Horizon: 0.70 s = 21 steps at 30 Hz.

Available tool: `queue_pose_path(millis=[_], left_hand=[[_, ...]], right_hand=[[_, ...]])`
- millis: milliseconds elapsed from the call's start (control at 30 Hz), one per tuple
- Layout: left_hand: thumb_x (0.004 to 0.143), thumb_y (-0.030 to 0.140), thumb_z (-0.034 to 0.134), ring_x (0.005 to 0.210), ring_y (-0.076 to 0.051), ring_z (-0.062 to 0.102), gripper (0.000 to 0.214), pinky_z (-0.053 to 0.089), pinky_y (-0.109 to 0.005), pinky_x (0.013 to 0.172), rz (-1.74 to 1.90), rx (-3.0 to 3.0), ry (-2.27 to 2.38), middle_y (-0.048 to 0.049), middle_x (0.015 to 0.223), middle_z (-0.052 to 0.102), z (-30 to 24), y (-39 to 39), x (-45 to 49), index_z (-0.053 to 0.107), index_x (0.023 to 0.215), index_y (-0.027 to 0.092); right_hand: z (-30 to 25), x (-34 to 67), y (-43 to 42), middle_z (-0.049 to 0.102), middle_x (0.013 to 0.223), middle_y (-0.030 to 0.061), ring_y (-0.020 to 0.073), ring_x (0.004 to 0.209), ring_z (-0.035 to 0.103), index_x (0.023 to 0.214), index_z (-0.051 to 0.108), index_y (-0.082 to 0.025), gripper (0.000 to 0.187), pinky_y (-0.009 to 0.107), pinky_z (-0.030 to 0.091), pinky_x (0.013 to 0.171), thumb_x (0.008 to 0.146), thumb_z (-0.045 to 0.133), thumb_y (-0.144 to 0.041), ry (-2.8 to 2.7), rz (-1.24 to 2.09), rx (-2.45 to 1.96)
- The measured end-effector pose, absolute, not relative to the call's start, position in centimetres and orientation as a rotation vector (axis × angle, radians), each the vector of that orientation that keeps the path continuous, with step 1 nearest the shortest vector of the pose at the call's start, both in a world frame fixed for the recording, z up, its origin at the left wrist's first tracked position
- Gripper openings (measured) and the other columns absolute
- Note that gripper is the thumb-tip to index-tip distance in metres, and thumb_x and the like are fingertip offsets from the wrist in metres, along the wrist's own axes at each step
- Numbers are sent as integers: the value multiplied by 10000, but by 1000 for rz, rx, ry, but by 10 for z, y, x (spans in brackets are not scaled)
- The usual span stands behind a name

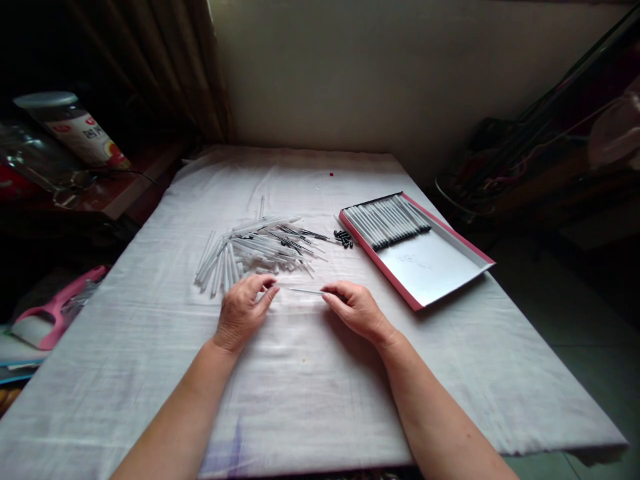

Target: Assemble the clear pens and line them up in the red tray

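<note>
Head view, down onto a table under a white cloth [300,393]. Right hand [356,311]: thumb and forefinger pressed together on the near end of a pen refill [306,291], other fingers tucked under. The refill lies level, just clear of the cloth, and runs leftward from that pinch toward the left hand [244,311]. Holding it by one end leaves most of its length free and the far tip aimed at the other hand. Left hand: fingers curled, fingertips [271,291] bunched at or right beside the refill's free tip. Cannot tell whether they actually clamp it, or hold some small clear piece. Just beyond both grips, within a short reach, is a loose pile of clear pen barrels [235,257] mixed with dark-tipped refills. It is heaped, not sorted, and nearer the left hand. Beyond the right-hand pinch and slightly to its right is a small cluster of black caps [344,238], kept apart from the pile, likely so they stay findable. Further right of the pinch is a red-edged box tray [440,270], angled, with a row of pens [387,220] packed side by side against its far wall, which keeps them from rolling. Well left of the grips, off the table, are a labelled jar [75,130] and a pink object [55,313].
</note>
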<state>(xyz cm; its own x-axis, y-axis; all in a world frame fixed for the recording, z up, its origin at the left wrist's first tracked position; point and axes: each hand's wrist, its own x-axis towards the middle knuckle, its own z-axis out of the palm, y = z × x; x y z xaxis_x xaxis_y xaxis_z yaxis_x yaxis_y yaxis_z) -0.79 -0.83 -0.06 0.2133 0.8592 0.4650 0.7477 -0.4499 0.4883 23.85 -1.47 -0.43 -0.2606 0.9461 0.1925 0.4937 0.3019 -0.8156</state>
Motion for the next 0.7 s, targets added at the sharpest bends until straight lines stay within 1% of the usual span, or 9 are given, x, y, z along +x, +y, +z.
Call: queue_pose_path(millis=[100, 233, 400, 533, 600, 700], left_hand=[[895, 326, 543, 851, -242, 629, 178, 469, -357, 771, 1014, 2366, 1882, -72, 910, 695, 2, -1, -27, 669, 945, 211], [828, 299, 623, 918, -300, 583, 144, 440, -423, 788, 852, 2403, 2184, -104, 1002, 656, 3, 2, -40, 701, 930, 234], [809, 291, 642, 1015, -332, 540, 137, 416, -472, 829, 775, 2407, 2199, -115, 1128, 633, 2, -1, -37, 719, 912, 245], [818, 301, 629, 1115, -336, 506, 179, 402, -473, 889, 603, 2381, 2252, -123, 1222, 605, 4, -3, -30, 718, 948, 216], [817, 294, 633, 1135, -330, 502, 161, 395, -466, 908, 576, 2367, 2258, -120, 1241, 600, 5, -4, -28, 718, 923, 207], [813, 284, 643, 1121, -327, 514, 122, 392, -462, 908, 637, 2392, 2232, -106, 1220, 616, 7, -5, -26, 722, 879, 217]], right_hand=[[-5, 241, -13, 746, 891, 63, 206, 825, 683, 900, 712, -210, 160, 336, 513, 772, 861, 568, -267, -1870, 792, -1323], [-5, 241, -13, 747, 889, 64, 208, 821, 688, 900, 711, -208, 160, 333, 517, 765, 862, 568, -270, -1892, 780, -1324], [-4, 240, -14, 750, 897, 64, 211, 831, 691, 907, 713, -207, 168, 335, 521, 772, 861, 566, -273, -1900, 778, -1330], [-5, 241, -14, 753, 911, 59, 204, 837, 692, 917, 712, -211, 177, 322, 522, 774, 863, 563, -289, -1905, 777, -1342], [-5, 241, -14, 753, 915, 59, 203, 841, 692, 919, 712, -213, 178, 317, 521, 777, 862, 563, -292, -1906, 781, -1342], [-5, 240, -14, 753, 916, 59, 206, 844, 694, 922, 712, -213, 181, 321, 521, 780, 862, 558, -288, -1907, 790, -1345]])
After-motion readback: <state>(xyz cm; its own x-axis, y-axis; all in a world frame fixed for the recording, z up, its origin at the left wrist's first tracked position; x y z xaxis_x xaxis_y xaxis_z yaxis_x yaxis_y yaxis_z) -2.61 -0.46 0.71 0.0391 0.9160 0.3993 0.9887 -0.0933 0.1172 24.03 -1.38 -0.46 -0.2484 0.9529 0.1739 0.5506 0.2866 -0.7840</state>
